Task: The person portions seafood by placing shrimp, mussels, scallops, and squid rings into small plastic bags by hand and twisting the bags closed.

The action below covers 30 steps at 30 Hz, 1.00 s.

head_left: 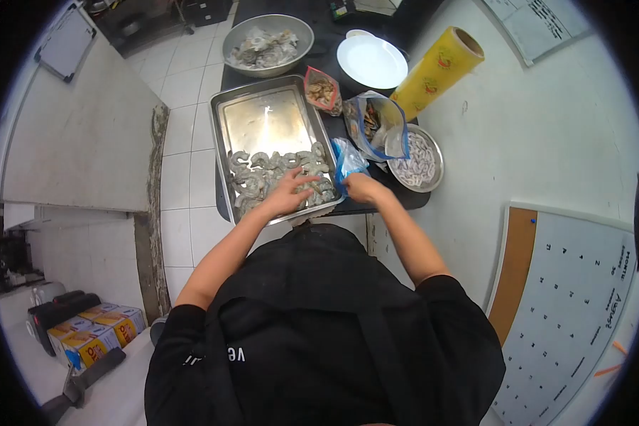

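Shrimp point(247, 186) cover roughly 1/2 your tray point(263, 121), 6-o'clock side (bowl point(268, 69) heaped at 11); left hand point(285, 197) spread open, right hand point(364, 188) gripping blue plastic point(349, 162).

We've got plain off-white walls point(451, 142), square white floor tiles point(181, 170), a rectangular black-topped table point(319, 46), a white calendar board with a brown cork strip point(568, 305).
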Tool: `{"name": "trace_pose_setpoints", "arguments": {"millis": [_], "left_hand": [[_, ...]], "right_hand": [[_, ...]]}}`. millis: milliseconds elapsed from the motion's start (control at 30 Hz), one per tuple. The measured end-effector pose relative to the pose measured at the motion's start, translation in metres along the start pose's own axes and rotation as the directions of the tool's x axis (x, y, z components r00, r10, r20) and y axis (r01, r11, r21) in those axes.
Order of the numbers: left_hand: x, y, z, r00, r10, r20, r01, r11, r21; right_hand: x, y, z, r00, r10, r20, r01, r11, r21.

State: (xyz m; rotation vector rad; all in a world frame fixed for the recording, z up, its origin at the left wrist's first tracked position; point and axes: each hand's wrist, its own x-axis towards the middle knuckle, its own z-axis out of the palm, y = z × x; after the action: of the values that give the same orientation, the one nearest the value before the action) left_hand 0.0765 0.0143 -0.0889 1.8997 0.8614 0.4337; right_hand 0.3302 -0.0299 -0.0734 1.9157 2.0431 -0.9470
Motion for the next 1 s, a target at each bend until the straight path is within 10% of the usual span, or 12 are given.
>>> {"name": "trace_pose_setpoints", "arguments": {"millis": [67, 200, 500, 700, 767, 833, 1000], "left_hand": [[0.017, 0.015, 0.017, 0.958, -0.037, 0.283, 0.051, 0.998, -0.039], [0.049, 0.008, 0.054, 0.921, -0.120, 0.371, 0.143, 0.989, -0.035], [0.046, 0.022, 0.060, 0.953, -0.036, 0.302, 0.102, 0.974, -0.203], [0.046, 0.027, 0.055, 0.971, -0.011, 0.240, 0.057, 0.982, -0.183], [0.044, 0.035, 0.051, 0.964, -0.012, 0.264, 0.056, 0.985, -0.161], [0.045, 0.036, 0.054, 0.957, -0.010, 0.289, 0.053, 0.989, -0.141], [0.043, 0.038, 0.064, 0.981, -0.020, 0.194, 0.050, 0.988, -0.149]], "right_hand": [[0.021, 0.009, 0.030, 0.972, 0.140, -0.191, -0.137, 0.990, 0.030], [0.038, 0.017, 0.051, 0.810, 0.246, -0.533, -0.083, 0.947, 0.312], [0.060, 0.039, 0.052, 0.833, 0.432, -0.346, -0.255, 0.855, 0.452], [0.019, 0.015, 0.030, 0.717, 0.444, -0.538, -0.013, 0.780, 0.626], [0.003, 0.001, 0.021, 0.727, 0.360, -0.584, 0.027, 0.836, 0.549], [-0.012, -0.015, 0.016, 0.622, -0.118, -0.774, 0.116, 0.992, -0.058], [-0.024, -0.028, -0.019, 0.569, -0.016, -0.823, 0.043, 0.999, 0.010]]}}
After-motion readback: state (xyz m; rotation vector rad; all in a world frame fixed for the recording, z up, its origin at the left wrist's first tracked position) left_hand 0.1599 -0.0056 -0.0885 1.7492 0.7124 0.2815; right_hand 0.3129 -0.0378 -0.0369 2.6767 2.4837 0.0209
